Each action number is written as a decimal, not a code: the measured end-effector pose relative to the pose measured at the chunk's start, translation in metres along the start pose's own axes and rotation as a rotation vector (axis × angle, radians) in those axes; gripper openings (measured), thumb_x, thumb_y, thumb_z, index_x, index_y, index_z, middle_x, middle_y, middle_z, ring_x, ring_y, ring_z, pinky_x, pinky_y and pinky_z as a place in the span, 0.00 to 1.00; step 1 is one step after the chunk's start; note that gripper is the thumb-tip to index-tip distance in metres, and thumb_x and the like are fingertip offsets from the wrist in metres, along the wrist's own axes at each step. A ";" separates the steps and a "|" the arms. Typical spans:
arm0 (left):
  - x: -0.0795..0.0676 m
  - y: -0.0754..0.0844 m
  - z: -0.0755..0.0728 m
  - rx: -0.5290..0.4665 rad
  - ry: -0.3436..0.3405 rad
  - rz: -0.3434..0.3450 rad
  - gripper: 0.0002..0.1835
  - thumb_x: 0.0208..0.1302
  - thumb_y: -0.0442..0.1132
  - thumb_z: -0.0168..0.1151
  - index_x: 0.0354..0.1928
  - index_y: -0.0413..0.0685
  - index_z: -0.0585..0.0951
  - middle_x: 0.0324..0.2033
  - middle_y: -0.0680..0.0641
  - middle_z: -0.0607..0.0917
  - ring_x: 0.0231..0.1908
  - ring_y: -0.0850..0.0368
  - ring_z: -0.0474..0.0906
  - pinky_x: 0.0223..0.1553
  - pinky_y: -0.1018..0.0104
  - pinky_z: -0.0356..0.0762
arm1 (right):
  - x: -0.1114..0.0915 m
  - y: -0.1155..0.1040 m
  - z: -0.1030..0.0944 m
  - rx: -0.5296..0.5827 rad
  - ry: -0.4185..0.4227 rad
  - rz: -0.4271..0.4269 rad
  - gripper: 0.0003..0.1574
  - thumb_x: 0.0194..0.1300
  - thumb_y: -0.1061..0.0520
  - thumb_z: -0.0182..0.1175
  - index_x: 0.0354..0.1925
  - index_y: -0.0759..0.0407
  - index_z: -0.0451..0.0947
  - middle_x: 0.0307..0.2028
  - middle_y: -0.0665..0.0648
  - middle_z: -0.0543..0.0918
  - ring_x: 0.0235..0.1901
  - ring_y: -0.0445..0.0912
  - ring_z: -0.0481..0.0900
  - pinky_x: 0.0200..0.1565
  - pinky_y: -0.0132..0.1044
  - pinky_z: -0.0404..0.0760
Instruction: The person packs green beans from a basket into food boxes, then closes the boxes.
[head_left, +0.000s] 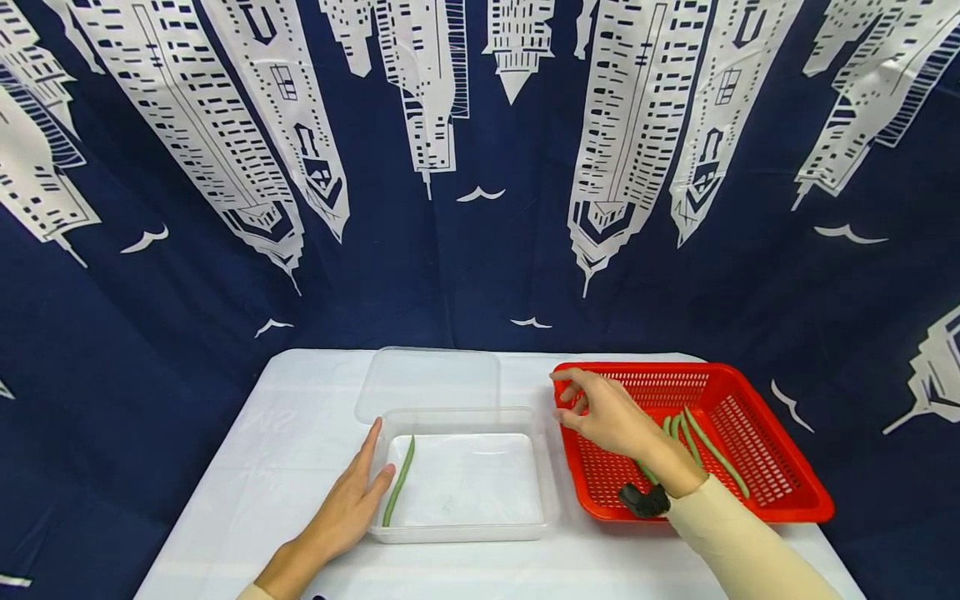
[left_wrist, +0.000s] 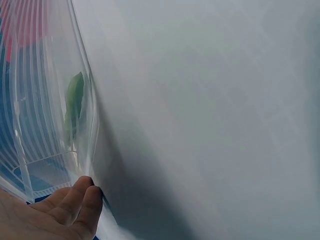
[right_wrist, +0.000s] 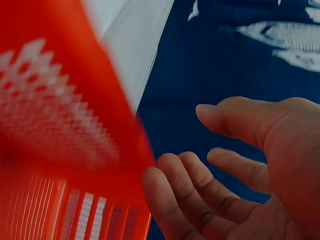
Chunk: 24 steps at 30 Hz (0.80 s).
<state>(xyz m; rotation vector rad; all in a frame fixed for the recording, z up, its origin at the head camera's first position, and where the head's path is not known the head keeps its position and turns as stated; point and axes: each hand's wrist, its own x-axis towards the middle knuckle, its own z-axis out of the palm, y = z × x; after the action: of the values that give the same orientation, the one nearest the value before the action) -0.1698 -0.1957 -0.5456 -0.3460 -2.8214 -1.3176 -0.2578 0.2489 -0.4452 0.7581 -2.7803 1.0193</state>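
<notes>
The head view alone takes in both hands and both vessels. The left hand (head_left: 337, 508), fingers straight and thumb apart, lies along the left wall of a clear container (head_left: 465, 533), gripping nothing; whether it touches the wall or only hovers beside it, I cannot tell. Inside, near that wall, lies 1 green bean (head_left: 399, 483). The left wrist view adds the container's ribbed side, with the bean a blurred green shape seen through the plastic.

The right hand (head_left: 603, 417) hangs over the left rim of a red basket (head_left: 637, 379). The right wrist view shows what the head view hides in part: the thumb well apart from 4 loosely bent fingers, nothing held. There the basket is blurred, and contact with it is unclear.

Only the head view shows several green beans (head_left: 716, 454) in the basket; the right forearm covers some, so I cannot count them. Behind the container, a transparent lid (head_left: 435, 379) lies on the white table (head_left: 247, 483), its outline faint. The frame's bottom edge cuts off both sleeves.
</notes>
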 end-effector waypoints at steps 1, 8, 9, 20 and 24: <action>0.000 0.000 0.000 0.000 0.001 0.003 0.42 0.97 0.50 0.50 0.98 0.61 0.42 0.96 0.37 0.52 0.93 0.31 0.51 0.90 0.22 0.53 | -0.002 0.011 -0.004 -0.010 0.005 -0.008 0.34 0.77 0.44 0.79 0.74 0.53 0.85 0.48 0.51 0.94 0.40 0.40 0.89 0.49 0.43 0.90; 0.002 -0.002 0.002 -0.004 0.017 0.019 0.42 0.96 0.49 0.50 0.98 0.60 0.42 0.95 0.36 0.53 0.93 0.30 0.52 0.89 0.23 0.54 | -0.019 0.029 -0.035 -0.133 -0.056 0.126 0.38 0.74 0.53 0.82 0.75 0.61 0.84 0.47 0.58 0.93 0.33 0.42 0.82 0.36 0.36 0.83; 0.002 -0.002 0.003 -0.004 0.019 0.020 0.42 0.96 0.49 0.50 0.98 0.60 0.42 0.95 0.36 0.53 0.93 0.31 0.52 0.89 0.23 0.54 | -0.021 0.032 -0.037 -0.145 -0.070 0.143 0.38 0.74 0.54 0.82 0.75 0.62 0.83 0.47 0.58 0.93 0.33 0.41 0.81 0.35 0.35 0.81; 0.001 -0.003 0.002 -0.025 0.024 0.010 0.42 0.96 0.50 0.50 0.98 0.63 0.43 0.95 0.37 0.53 0.93 0.30 0.51 0.89 0.22 0.53 | -0.033 0.081 -0.052 -0.183 -0.276 0.233 0.41 0.68 0.63 0.83 0.75 0.69 0.81 0.44 0.61 0.91 0.37 0.46 0.82 0.41 0.37 0.84; 0.000 -0.003 0.002 -0.030 0.024 0.006 0.41 0.97 0.53 0.50 0.98 0.64 0.43 0.95 0.37 0.53 0.93 0.30 0.52 0.89 0.22 0.53 | -0.036 0.091 -0.052 -0.121 -0.334 0.303 0.40 0.69 0.64 0.83 0.74 0.68 0.82 0.48 0.65 0.90 0.42 0.50 0.84 0.41 0.38 0.85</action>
<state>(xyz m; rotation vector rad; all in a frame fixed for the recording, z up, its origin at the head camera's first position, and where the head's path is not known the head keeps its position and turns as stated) -0.1700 -0.1965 -0.5495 -0.3365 -2.7821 -1.3549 -0.2746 0.3557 -0.4666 0.5453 -3.2878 0.8142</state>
